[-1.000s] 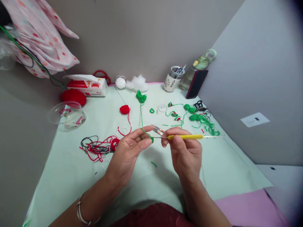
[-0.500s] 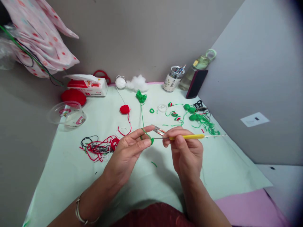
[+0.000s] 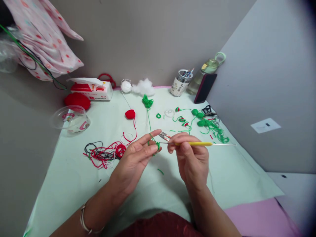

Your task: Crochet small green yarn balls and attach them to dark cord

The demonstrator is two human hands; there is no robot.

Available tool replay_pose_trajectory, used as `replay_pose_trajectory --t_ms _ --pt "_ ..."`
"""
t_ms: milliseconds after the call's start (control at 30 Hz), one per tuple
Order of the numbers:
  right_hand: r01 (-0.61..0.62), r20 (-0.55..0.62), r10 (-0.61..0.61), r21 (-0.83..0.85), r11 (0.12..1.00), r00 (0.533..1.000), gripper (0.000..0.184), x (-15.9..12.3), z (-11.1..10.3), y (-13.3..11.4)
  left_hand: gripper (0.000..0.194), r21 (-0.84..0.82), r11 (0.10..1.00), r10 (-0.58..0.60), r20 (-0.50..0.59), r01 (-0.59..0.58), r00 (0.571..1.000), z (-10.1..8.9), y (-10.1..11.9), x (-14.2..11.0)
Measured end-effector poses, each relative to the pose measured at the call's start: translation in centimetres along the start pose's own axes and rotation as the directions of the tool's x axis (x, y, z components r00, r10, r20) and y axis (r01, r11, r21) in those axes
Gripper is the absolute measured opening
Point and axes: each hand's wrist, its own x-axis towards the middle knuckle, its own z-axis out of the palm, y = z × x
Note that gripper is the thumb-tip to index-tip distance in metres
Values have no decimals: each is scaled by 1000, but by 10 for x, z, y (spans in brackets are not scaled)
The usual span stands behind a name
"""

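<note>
My left hand [image 3: 137, 156] pinches a small piece of green crochet work [image 3: 157, 148] between thumb and fingers, with green yarn looped over the raised index finger. That strand runs back to a green yarn bundle [image 3: 147, 101]. In my right hand [image 3: 194, 158] is a crochet hook [image 3: 197, 144] with a yellow handle, held like a pencil. Its thin metal tip points left and meets the green piece. Just behind the hook lies a pair of thread snips [image 3: 164, 135], partly hidden by my fingers.
Left on the table are tangled red, black and white yarn [image 3: 105, 154], a red yarn ball [image 3: 130, 114], a clear plastic tub [image 3: 76, 123] and a tissue box [image 3: 96, 89]. To the right sit green yarn pieces [image 3: 214, 126], a phone [image 3: 205, 88], a bottle [image 3: 197, 79] and a pen cup [image 3: 180, 84].
My right hand and the hook have shifted slightly left, toward my left hand. The green piece sits lower over my left fingers, showing more of its loops.
</note>
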Motion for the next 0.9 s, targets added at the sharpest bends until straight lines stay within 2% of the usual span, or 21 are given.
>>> replay_pose_trajectory --t_ms 100,200,333,433,500,700,900 --pt "3 9 -2 -13 1000 1000 18 2 -1 -1 45 -18 1000 -5 2 5 1000 -1 2 -1" --pt "-31 12 31 47 998 999 18 3 0 -2 40 -10 1000 11 6 -11 1000 -2 4 -2" --pt "-61 31 59 91 994 998 19 1 3 -2 39 106 988 117 -17 -114 993 -3 1 -3" --pt "34 4 -34 -35 999 999 18 -2 6 0 44 253 945 234 -73 -209 969 -3 -3 -3" --pt "90 -10 -92 -106 990 996 17 -3 6 1 46 297 927 266 -98 -227 959 -2 -6 -3" --pt "23 -34 -24 -26 999 999 20 1 3 -2 47 273 943 218 -83 -189 972 -1 -6 -3" --pt "-9 -28 8 -41 999 1000 17 1 2 -2 47 275 946 196 -55 -173 979 0 -5 -4"
